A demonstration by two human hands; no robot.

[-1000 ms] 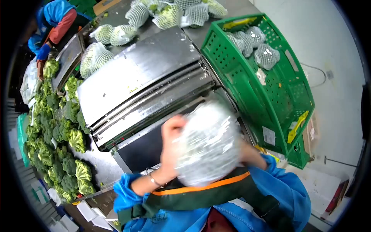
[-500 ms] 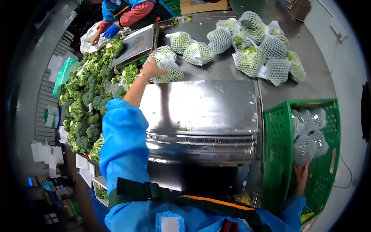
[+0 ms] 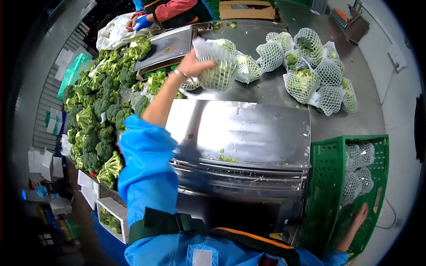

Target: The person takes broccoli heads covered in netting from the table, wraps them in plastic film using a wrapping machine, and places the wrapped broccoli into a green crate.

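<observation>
My left hand [image 3: 193, 65] is closed on a broccoli head in a white foam net [image 3: 218, 68], lifted a little above the steel table. Another netted head [image 3: 247, 68] lies just beyond it, and one more [image 3: 191, 83] shows partly below my wrist. Inside the green crate [image 3: 323, 186] at the right, my right hand [image 3: 361, 216] is empty, fingers stretched out. Several netted heads [image 3: 353, 188] sit near the crate's far end, apart from that hand.
Loose broccoli [image 3: 102, 111] is heaped at the left. A raised steel plate [image 3: 248, 128] spans the middle. More netted heads [image 3: 330, 84] cluster at the back right. Across the table, a co-worker's blue-gloved hand [image 3: 143, 22] is by a white bag [image 3: 115, 33].
My left hand has lifted the netted broccoli off the table and moved it rightward. My right hand has drawn back from the netted heads in the crate. The camera view has shifted slightly.
</observation>
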